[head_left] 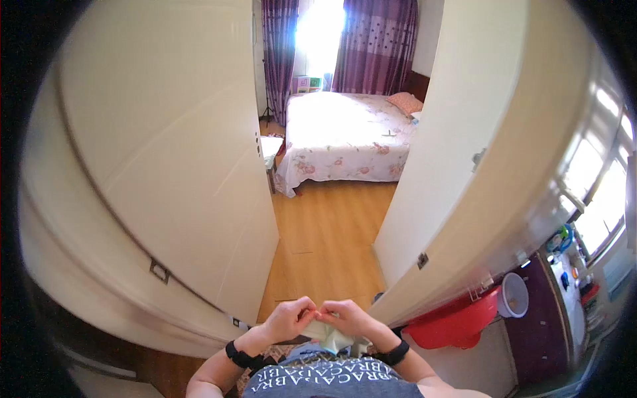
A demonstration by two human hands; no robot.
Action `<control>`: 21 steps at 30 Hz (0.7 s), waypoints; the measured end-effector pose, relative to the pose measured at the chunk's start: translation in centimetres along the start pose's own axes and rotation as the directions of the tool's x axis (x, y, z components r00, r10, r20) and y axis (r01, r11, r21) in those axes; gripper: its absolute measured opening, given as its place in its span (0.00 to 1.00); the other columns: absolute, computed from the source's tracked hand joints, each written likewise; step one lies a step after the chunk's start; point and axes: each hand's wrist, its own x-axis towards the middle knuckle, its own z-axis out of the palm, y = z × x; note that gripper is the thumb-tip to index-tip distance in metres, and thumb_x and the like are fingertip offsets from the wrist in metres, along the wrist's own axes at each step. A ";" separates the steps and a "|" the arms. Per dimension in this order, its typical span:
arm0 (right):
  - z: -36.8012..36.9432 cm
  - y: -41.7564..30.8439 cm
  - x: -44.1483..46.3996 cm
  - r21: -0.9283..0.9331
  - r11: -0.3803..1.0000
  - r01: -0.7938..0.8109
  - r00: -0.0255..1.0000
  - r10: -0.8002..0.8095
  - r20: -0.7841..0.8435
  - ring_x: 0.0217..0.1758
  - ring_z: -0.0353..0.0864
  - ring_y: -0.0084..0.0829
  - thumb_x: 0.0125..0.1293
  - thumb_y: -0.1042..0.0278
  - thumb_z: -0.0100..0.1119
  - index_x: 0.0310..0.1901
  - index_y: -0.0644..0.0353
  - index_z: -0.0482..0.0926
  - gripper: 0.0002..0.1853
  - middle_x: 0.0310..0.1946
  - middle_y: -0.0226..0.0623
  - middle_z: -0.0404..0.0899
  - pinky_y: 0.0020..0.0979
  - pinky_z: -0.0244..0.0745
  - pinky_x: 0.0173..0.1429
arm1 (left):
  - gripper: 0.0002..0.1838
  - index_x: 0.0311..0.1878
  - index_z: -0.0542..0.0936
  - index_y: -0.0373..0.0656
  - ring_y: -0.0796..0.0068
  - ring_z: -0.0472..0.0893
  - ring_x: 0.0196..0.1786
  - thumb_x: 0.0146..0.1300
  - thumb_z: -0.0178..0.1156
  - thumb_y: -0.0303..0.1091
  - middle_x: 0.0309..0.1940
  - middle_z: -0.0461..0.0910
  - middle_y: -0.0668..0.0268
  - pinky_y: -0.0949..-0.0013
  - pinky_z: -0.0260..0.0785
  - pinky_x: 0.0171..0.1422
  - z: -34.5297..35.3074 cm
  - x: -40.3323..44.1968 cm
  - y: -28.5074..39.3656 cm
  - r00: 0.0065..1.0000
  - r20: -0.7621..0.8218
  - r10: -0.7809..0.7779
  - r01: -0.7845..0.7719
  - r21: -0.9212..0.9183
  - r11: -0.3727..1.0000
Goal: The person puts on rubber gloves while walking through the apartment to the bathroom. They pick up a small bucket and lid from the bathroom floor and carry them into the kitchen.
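In front of my chest, my left hand [292, 321] and my right hand [348, 318] meet at the fingertips. Both are closed in a pinch. A pale, limp, cloth-like piece [334, 338] hangs from the fingers, mostly below my right hand. My palms and wrists hide part of it, and its exact kind does not show. Each wrist wears a black band.
Ahead is a doorway between a cream wall [166, 132] on the left and a white door [444, 132] on the right. Wooden floor [325, 225] leads to a flowered bed [352, 146]. A red basin [451, 325] and white bucket [514, 295] stand at right.
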 end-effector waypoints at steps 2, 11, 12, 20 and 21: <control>-1.2 -1.3 1.7 0.034 0.999 0.005 0.999 -0.006 0.040 0.32 0.75 0.22 0.72 0.57 0.61 0.43 0.59 0.84 0.13 0.28 0.36 0.82 0.30 0.74 0.40 | 0.06 0.39 0.78 0.39 0.67 0.80 0.25 0.69 0.61 0.31 0.24 0.80 0.58 0.67 0.72 0.31 -1.4 0.7 1.0 0.990 -0.123 -0.068 0.078 0.074 0.994; -23.3 9.6 30.7 -0.093 0.977 0.194 0.977 -0.201 -0.068 0.28 0.80 0.45 0.70 0.55 0.60 0.37 0.61 0.80 0.15 0.26 0.50 0.79 0.39 0.73 0.34 | 0.07 0.39 0.78 0.40 0.84 0.76 0.25 0.73 0.58 0.32 0.24 0.80 0.69 0.75 0.67 0.27 -10.4 33.0 -12.5 0.912 -0.295 -0.283 0.164 -0.369 0.915; -25.0 11.1 32.5 -0.097 0.979 0.179 0.980 -0.186 -0.072 0.28 0.80 0.45 0.70 0.55 0.60 0.37 0.61 0.80 0.15 0.26 0.50 0.79 0.39 0.73 0.34 | 0.08 0.39 0.79 0.40 0.85 0.76 0.25 0.74 0.57 0.33 0.24 0.80 0.70 0.76 0.66 0.27 -11.0 35.9 -12.9 0.894 -0.201 -0.400 0.211 -0.600 0.772; -39.1 21.6 48.9 0.042 0.999 0.023 0.943 -0.008 -0.333 0.25 0.78 0.31 0.70 0.60 0.62 0.35 0.62 0.80 0.13 0.23 0.44 0.78 0.34 0.72 0.31 | 0.11 0.38 0.79 0.39 0.86 0.74 0.22 0.75 0.55 0.35 0.20 0.77 0.72 0.79 0.63 0.24 -15.2 60.2 -28.4 0.955 0.085 -0.285 0.297 -0.341 0.892; -41.7 21.9 50.9 0.029 0.999 0.014 0.933 -0.003 -0.361 0.25 0.78 0.31 0.70 0.60 0.62 0.35 0.62 0.80 0.13 0.23 0.44 0.78 0.34 0.72 0.31 | 0.10 0.38 0.79 0.39 0.86 0.73 0.22 0.75 0.56 0.35 0.20 0.76 0.72 0.79 0.63 0.25 -16.2 64.4 -29.3 0.973 0.083 -0.216 0.232 -0.320 0.919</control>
